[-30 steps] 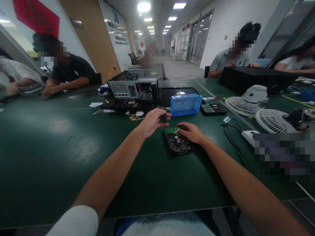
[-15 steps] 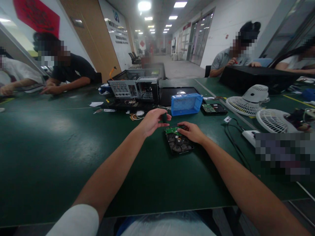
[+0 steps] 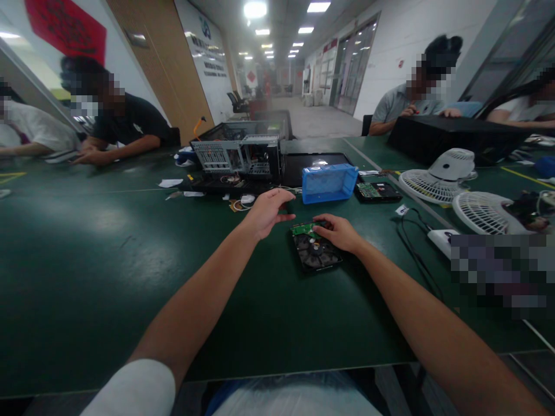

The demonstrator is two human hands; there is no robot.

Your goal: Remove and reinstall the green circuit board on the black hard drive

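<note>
A hard drive (image 3: pixel 318 254) lies on the green table in front of me, its green circuit board (image 3: pixel 303 230) facing up at the far end. My right hand (image 3: pixel 340 232) grips the drive's far right corner, thumb over the board and fingers along the edge. Just left of and above the drive, my left hand (image 3: pixel 271 212) is curled around a short dark tool handle (image 3: pixel 290 207). Only a little of the handle shows between thumb and fingers, and its tip cannot be made out.
An opened computer case (image 3: pixel 236 156) stands behind my hands. Beside it are a blue plastic bin (image 3: pixel 329 185) and another drive (image 3: pixel 378 191). White fan parts (image 3: pixel 433 179) and a power strip (image 3: pixel 440 237) with a black cable lie to the right. Several people sit around the table.
My left hand has shifted slightly left, and its fingers have turned so less of the dark handle shows. My right hand and the hard drive stay in place.
</note>
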